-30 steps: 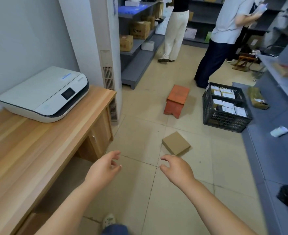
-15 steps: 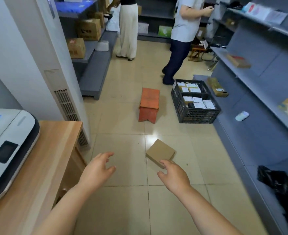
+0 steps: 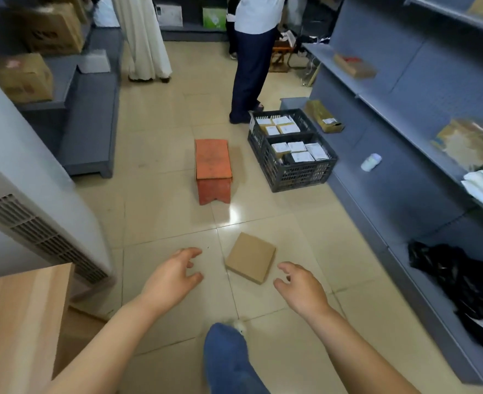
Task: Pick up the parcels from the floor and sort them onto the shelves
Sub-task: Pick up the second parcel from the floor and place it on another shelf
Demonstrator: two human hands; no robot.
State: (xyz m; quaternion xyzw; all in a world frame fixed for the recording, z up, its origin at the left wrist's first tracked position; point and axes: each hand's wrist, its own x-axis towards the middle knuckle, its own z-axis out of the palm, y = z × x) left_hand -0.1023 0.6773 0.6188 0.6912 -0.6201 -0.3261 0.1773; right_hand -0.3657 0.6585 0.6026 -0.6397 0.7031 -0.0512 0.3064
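I see a beige tiled floor (image 3: pixel 160 211) bearing a flat brown cardboard parcel (image 3: pixel 250 258), an orange wooden stool (image 3: pixel 213 169) and a black plastic crate (image 3: pixel 293 153).

Flat parcel (image 3: pixel 250 257): plain brown cardboard, unmarked. Floor (image 3: pixel 160 211): pale beige tiles, thin dark grout lines. Stool (image 3: pixel 213 169): orange-red, scuffed. Crate (image 3: pixel 297 172): black lattice, holding packets with white labels. Shelves (image 3: pixel 405 115): blue-grey. Desk (image 3: pixel 15 317): light wood grain. Standing unit (image 3: pixel 21 172): white with a slatted grille. Trouser leg (image 3: pixel 229 362): blue.
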